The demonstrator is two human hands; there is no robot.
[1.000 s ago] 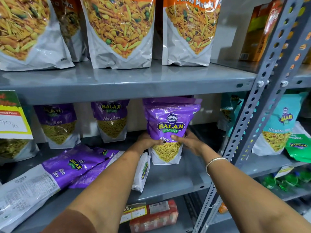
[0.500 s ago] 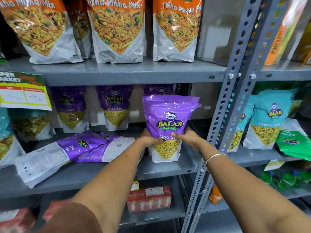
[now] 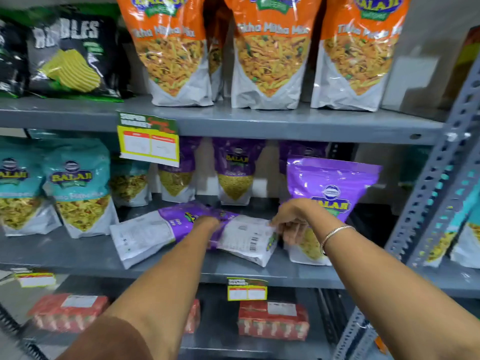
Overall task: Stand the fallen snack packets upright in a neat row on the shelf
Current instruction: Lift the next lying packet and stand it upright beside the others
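Two bare forearms reach forward from the bottom edge toward a grey metal shelf (image 3: 298, 272). The left hand (image 3: 206, 224) presses down on a purple snack packet (image 3: 246, 239) lying flat, its white barcode side facing up; whether the fingers close around it cannot be told through the blur. The right hand (image 3: 292, 219), with a thin bangle (image 3: 335, 233) at the wrist, pinches the same packet's right end between its fingertips. Just left of the left hand, partly under that packet, a second fallen purple packet (image 3: 145, 233) lies flat. Directly behind the right hand, one purple packet (image 3: 332, 183) stands upright at the shelf front. Farther back, beyond both hands, more purple packets (image 3: 235, 172) stand in a row against the wall. Well to the left stand teal packets (image 3: 78, 188). Above the hands, orange packets (image 3: 270, 53) line the upper shelf (image 3: 285, 126).
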